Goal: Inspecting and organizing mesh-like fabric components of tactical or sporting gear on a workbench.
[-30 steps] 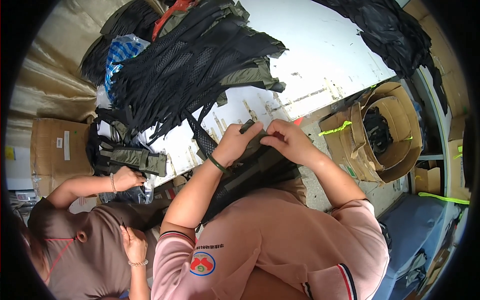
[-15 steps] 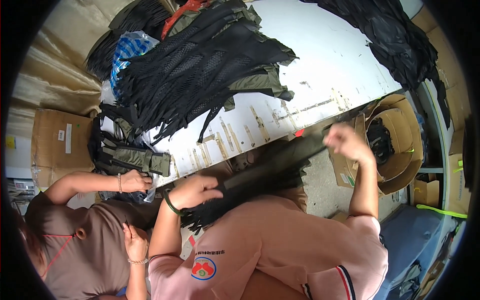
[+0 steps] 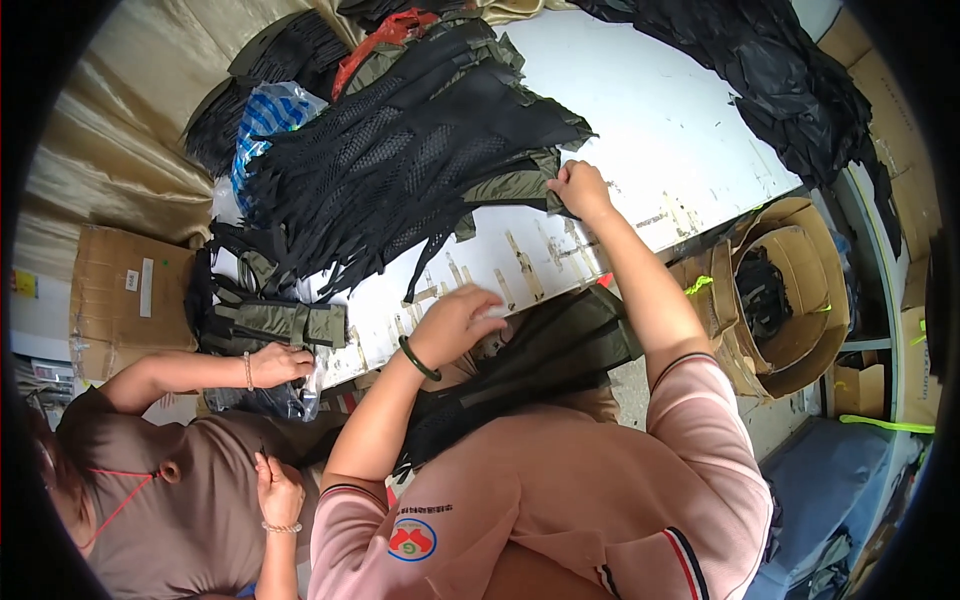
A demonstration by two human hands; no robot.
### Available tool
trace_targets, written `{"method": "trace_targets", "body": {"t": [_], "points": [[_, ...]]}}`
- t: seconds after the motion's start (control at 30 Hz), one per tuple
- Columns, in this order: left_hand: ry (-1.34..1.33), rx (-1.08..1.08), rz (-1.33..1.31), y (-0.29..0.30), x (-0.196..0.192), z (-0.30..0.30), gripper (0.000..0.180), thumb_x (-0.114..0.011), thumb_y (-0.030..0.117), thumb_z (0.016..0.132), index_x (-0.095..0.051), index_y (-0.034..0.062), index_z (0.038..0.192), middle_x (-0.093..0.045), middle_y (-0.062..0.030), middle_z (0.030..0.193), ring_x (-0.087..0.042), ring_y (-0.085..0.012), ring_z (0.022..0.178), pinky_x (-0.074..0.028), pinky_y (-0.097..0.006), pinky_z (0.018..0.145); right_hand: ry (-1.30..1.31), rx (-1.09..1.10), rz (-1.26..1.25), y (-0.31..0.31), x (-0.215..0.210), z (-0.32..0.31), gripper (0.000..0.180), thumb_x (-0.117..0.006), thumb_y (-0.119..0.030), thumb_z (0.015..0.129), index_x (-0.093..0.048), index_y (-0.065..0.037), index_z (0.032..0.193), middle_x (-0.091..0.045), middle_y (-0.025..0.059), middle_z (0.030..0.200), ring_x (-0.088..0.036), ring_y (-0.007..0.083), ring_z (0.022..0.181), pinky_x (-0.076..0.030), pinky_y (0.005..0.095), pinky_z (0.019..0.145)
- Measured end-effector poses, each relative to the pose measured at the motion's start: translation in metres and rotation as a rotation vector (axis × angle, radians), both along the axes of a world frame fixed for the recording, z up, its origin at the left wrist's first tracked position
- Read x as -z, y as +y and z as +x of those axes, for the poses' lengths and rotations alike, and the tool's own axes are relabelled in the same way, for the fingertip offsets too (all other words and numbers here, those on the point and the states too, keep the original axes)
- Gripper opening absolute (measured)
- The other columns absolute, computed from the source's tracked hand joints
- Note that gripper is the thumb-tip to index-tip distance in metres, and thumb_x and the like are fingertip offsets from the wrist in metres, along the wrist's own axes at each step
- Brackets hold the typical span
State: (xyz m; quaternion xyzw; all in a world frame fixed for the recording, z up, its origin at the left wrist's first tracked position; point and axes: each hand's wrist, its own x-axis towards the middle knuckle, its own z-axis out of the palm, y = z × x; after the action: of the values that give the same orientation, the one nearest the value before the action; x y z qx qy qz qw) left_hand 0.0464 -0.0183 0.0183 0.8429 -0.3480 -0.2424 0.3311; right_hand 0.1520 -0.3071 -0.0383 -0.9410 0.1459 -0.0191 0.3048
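A heap of black mesh and olive fabric pieces (image 3: 400,150) with strip-like ends is spread over the table. At its right edge, my right hand (image 3: 582,190) pinches the corner of an olive-and-black fabric piece (image 3: 510,186). My left hand (image 3: 455,322), a dark green bangle on its wrist, hovers by the table's near edge. Its thumb stands apart from the curved fingers, and no object shows in it. Below both hands, similar black and olive fabric pieces (image 3: 550,350) lie across my lap, partly hidden by my left arm.
The white table (image 3: 640,110) has worn tape marks along its near edge. A co-worker's hand (image 3: 280,365) rests beside olive straps (image 3: 285,322) at the left. An opened cardboard box (image 3: 815,290) stands at the right, and black fabric (image 3: 770,70) hangs over the far right corner.
My right hand has left the fabric over my lap, moved up and left to the heap, and gripped a corner. My left hand has moved up and right. The lap fabric has settled lower.
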Motion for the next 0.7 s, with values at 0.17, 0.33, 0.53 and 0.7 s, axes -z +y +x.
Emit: {"method": "trace_targets", "body": {"t": [0.17, 0.33, 0.53, 0.7], "points": [[-0.602, -0.276, -0.265, -0.017, -0.013, 0.027, 0.043, -0.067, 0.011, 0.077, -0.054, 0.003, 0.118, -0.053, -0.017, 0.12, -0.05, -0.0364, 0.112, -0.038, -0.041, 0.098, -0.2, -0.178, 0.403, 0.03, -0.05, -0.088, 0.018, -0.068, -0.009, 0.08, -0.051, -0.002, 0.08, -0.056, 0.0121, 0.072, -0.055, 0.0309, 0.07, -0.044, 0.036, 0.064], [-0.786, -0.158, -0.268, -0.061, -0.018, 0.04, 0.037, -0.067, 0.012, 0.077, -0.057, 0.0065, 0.112, -0.057, -0.0147, 0.114, -0.052, -0.0341, 0.108, -0.034, -0.043, 0.102, -0.493, -0.302, 0.264, 0.039, -0.054, -0.144, 0.017, -0.068, -0.006, 0.079, -0.051, -0.002, 0.081, -0.056, 0.0113, 0.072, -0.055, 0.0311, 0.07, -0.044, 0.0371, 0.065], [-0.578, -0.214, -0.179, -0.081, 0.01, 0.044, 0.012, -0.066, 0.017, 0.079, -0.064, 0.0082, 0.088, -0.064, -0.008, 0.079, -0.06, -0.0307, 0.079, -0.041, -0.039, 0.08, -0.413, -0.142, 0.144, 0.033, -0.025, -0.148, 0.023, -0.071, -0.008, 0.076, -0.056, -0.003, 0.093, -0.06, 0.0133, 0.087, -0.057, 0.0331, 0.086, -0.045, 0.0409, 0.075], [-0.365, -0.312, -0.283, -0.08, -0.029, 0.027, 0.012, -0.065, 0.016, 0.082, -0.064, 0.0056, 0.086, -0.064, -0.0095, 0.077, -0.061, -0.0243, 0.072, -0.044, -0.031, 0.071, -0.434, -0.23, -0.075, 0.022, 0.023, -0.138, 0.058, -0.071, -0.012, 0.075, -0.047, -0.003, 0.126, -0.05, 0.0167, 0.127, -0.041, 0.0374, 0.125, -0.032, 0.042, 0.104]]}}
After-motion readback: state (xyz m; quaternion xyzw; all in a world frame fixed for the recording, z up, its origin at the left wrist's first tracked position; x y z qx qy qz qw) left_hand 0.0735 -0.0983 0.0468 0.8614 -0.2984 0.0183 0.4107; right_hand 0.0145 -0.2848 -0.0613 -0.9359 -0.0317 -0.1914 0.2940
